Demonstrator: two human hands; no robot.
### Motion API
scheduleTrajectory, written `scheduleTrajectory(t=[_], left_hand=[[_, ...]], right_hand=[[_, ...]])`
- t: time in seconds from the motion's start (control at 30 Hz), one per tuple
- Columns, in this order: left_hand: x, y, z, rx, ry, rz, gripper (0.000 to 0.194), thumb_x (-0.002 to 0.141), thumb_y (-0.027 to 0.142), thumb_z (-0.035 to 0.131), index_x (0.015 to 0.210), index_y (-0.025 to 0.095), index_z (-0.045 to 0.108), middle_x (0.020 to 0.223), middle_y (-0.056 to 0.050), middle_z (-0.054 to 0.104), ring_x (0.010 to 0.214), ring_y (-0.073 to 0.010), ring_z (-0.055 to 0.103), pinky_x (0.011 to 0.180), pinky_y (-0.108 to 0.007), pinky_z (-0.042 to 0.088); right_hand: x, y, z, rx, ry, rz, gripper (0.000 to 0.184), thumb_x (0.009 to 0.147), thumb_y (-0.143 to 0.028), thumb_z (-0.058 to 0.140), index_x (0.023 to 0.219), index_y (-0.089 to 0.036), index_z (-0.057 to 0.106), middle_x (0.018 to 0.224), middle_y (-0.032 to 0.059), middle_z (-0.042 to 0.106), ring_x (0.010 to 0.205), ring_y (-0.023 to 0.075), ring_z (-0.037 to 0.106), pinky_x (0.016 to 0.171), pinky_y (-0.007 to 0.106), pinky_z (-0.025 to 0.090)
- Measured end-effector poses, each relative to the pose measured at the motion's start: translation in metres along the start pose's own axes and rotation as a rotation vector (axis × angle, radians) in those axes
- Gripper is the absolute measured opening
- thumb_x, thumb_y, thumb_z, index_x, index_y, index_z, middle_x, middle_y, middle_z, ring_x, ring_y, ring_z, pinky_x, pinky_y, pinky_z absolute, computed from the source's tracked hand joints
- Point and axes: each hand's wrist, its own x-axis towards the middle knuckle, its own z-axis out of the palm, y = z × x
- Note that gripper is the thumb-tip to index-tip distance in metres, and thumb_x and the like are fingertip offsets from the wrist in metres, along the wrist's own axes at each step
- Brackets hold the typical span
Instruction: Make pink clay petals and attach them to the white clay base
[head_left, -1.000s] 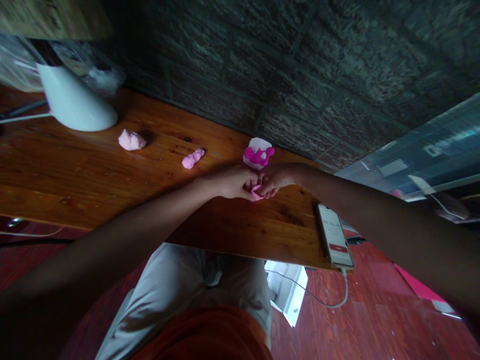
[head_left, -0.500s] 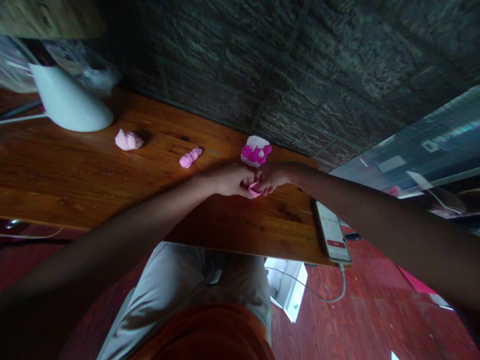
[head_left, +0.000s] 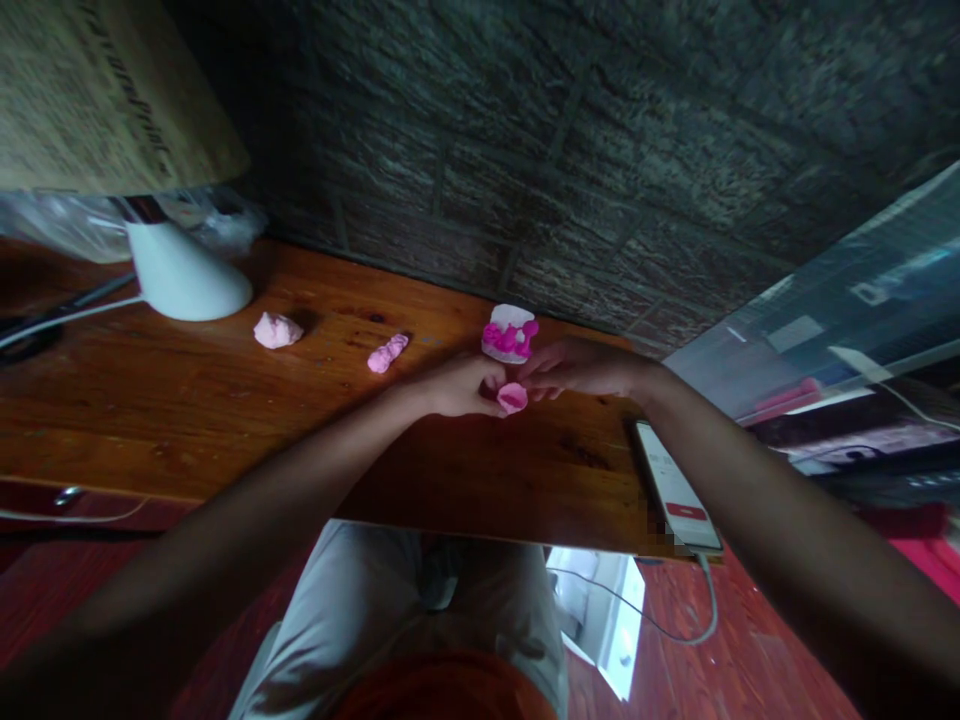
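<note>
My left hand (head_left: 461, 388) pinches a small pink piece of modelling clay (head_left: 513, 399), hollowed like a little cup, over the wooden table. Close by its right side is my right hand (head_left: 589, 368), fingers stretched out and loosely apart; I cannot tell whether a fingertip touches the clay. Just behind both hands is a small white piece with magenta lumps (head_left: 510, 340) across its front. To the left lie a lumpy pink clay roll (head_left: 388, 354) and a paler pink clay lump (head_left: 277, 330).
A lamp with a white base (head_left: 187, 275) and a printed shade stands at the left of the table (head_left: 150, 420). A phone (head_left: 679, 490) on a charging cable lies at the right edge. The dark stone wall (head_left: 487, 150) rises behind.
My right hand has come off the pink clay and its fingers have straightened, while my left hand keeps hold. The clay's hollow now shows. The camera view has tilted upward.
</note>
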Motion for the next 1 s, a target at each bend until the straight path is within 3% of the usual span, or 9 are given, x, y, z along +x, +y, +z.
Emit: scheduleTrajectory(t=[0.1, 0.2, 0.4, 0.53, 0.63, 0.73, 0.87, 1.0], left_hand=[[0.000, -0.004, -0.003, -0.012, 0.005, 0.017, 0.021, 0.080, 0.035, 0.075, 0.076, 0.016, 0.066, 0.068, 0.002, 0.062, 0.063, -0.0115, 0.052, 0.058, -0.023, 0.032], [0.000, -0.006, -0.007, -0.014, 0.047, 0.021, 0.023, 0.079, 0.037, 0.077, 0.082, 0.016, 0.069, 0.074, 0.001, 0.066, 0.066, -0.0120, 0.056, 0.060, -0.023, 0.036], [-0.004, 0.004, -0.018, -0.271, 0.060, 0.004, 0.042, 0.082, 0.035, 0.077, 0.116, 0.016, 0.064, 0.096, -0.006, 0.076, 0.082, -0.0159, 0.067, 0.069, -0.024, 0.047], [-0.009, 0.011, -0.034, -0.399, 0.124, -0.030, 0.038, 0.081, 0.035, 0.078, 0.112, 0.016, 0.067, 0.098, -0.006, 0.075, 0.080, -0.0152, 0.068, 0.070, -0.025, 0.050], [-0.011, 0.008, -0.048, -0.449, 0.258, -0.123, 0.034, 0.078, 0.043, 0.081, 0.095, 0.015, 0.071, 0.079, -0.003, 0.071, 0.068, -0.0125, 0.062, 0.062, -0.023, 0.046], [-0.013, 0.002, -0.058, -0.603, 0.424, -0.207, 0.041, 0.077, 0.052, 0.082, 0.093, 0.016, 0.070, 0.074, -0.003, 0.070, 0.061, -0.0099, 0.055, 0.056, -0.021, 0.041], [-0.013, -0.002, -0.062, -0.822, 0.482, -0.262, 0.047, 0.073, 0.055, 0.085, 0.093, 0.017, 0.065, 0.082, -0.006, 0.073, 0.059, -0.0082, 0.052, 0.052, -0.020, 0.037], [-0.013, -0.008, -0.063, -0.690, 0.500, -0.271, 0.043, 0.077, 0.057, 0.081, 0.091, 0.019, 0.067, 0.068, 0.002, 0.061, 0.050, -0.0059, 0.040, 0.046, -0.020, 0.026]], right_hand=[[0.001, -0.001, 0.006, -0.088, 0.034, -0.059, 0.024, 0.082, -0.039, 0.072, 0.088, -0.016, 0.078, 0.082, 0.0050, 0.078, 0.074, 0.0158, 0.070, 0.069, 0.025, 0.052], [0.005, -0.007, 0.009, -0.214, 0.149, -0.111, 0.015, 0.081, -0.028, 0.068, 0.077, -0.015, 0.075, 0.069, 0.0027, 0.072, 0.066, 0.0143, 0.064, 0.063, 0.023, 0.047], [0.009, -0.015, 0.007, -0.277, 0.200, -0.147, 0.021, 0.085, -0.024, 0.061, 0.069, -0.015, 0.071, 0.065, 0.0027, 0.069, 0.064, 0.0146, 0.064, 0.062, 0.023, 0.044], [0.006, -0.008, 0.001, -0.004, 0.329, -0.172, 0.030, 0.090, -0.042, 0.063, 0.085, -0.015, 0.076, 0.074, 0.0041, 0.073, 0.069, 0.0156, 0.066, 0.066, 0.024, 0.050], [0.006, 0.002, 0.006, 0.230, 0.425, -0.184, 0.039, 0.086, -0.054, 0.070, 0.091, -0.016, 0.076, 0.081, 0.0063, 0.075, 0.073, 0.0159, 0.068, 0.068, 0.025, 0.052], [0.013, 0.015, 0.024, 0.434, 0.380, -0.175, 0.044, 0.081, -0.056, 0.075, 0.101, -0.018, 0.076, 0.094, 0.0084, 0.078, 0.077, 0.0157, 0.070, 0.067, 0.024, 0.052], [0.025, 0.032, 0.051, 0.560, 0.272, -0.164, 0.042, 0.083, -0.054, 0.075, 0.102, -0.017, 0.075, 0.096, 0.0086, 0.078, 0.077, 0.0142, 0.070, 0.065, 0.023, 0.051], [0.032, 0.043, 0.057, 0.591, 0.271, -0.169, 0.034, 0.085, -0.048, 0.074, 0.100, -0.017, 0.073, 0.092, 0.0073, 0.077, 0.074, 0.0137, 0.069, 0.060, 0.021, 0.049]])
